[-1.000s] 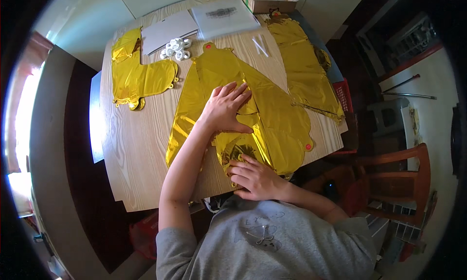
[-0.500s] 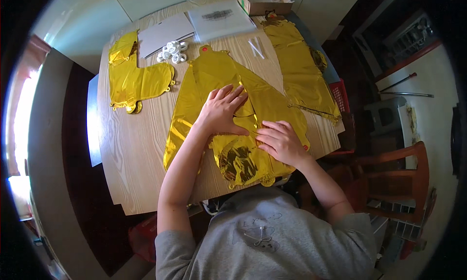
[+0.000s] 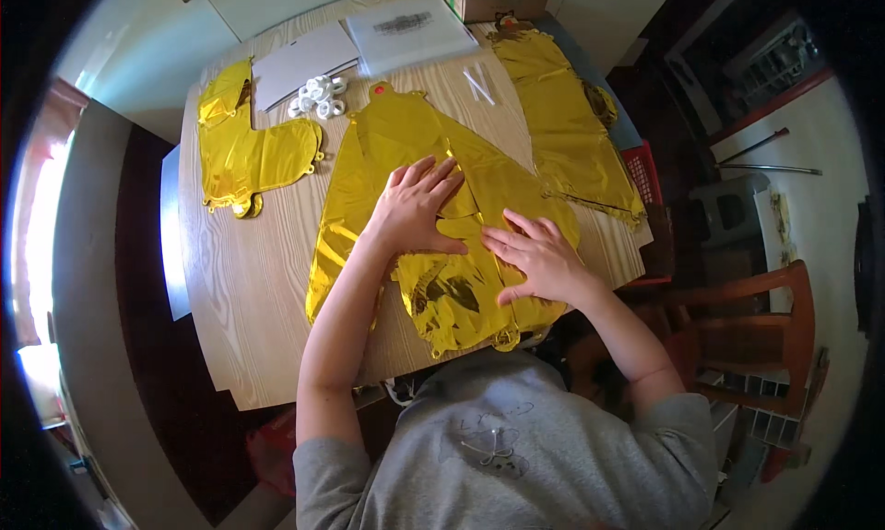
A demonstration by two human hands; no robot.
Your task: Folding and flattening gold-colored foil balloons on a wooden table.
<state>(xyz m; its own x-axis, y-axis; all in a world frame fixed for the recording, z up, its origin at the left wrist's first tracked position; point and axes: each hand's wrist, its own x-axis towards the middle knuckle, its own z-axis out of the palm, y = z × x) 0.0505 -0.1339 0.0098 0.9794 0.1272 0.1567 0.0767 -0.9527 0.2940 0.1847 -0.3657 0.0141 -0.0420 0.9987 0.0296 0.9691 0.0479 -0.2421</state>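
A large flat gold foil balloon (image 3: 392,134) lies across the middle of the wooden table, its near end reaching the front edge. My left hand (image 3: 412,207) rests on it, palm down, with the fingers spread. To the right and a little nearer, my right hand (image 3: 542,261) also lies flat on the foil, fingers apart and thumb stretched out. Neither hand holds anything. Between and below them the foil is creased and shiny, with a small round tab at its near edge. Both palms hide parts of the foil.
Another gold foil balloon (image 3: 267,161) lies at the left, and a further one (image 3: 567,115) at the right. Beyond sit white rolls (image 3: 317,97), grey card sheets (image 3: 300,66), a clear plastic bag (image 3: 406,46), white sticks (image 3: 478,84) and a cardboard box (image 3: 493,0). A wooden chair (image 3: 797,336) stands right.
My right hand has shifted slightly right and spread its thumb outward. My left hand stays nearly in place. The near part of the foil has changed its creases.
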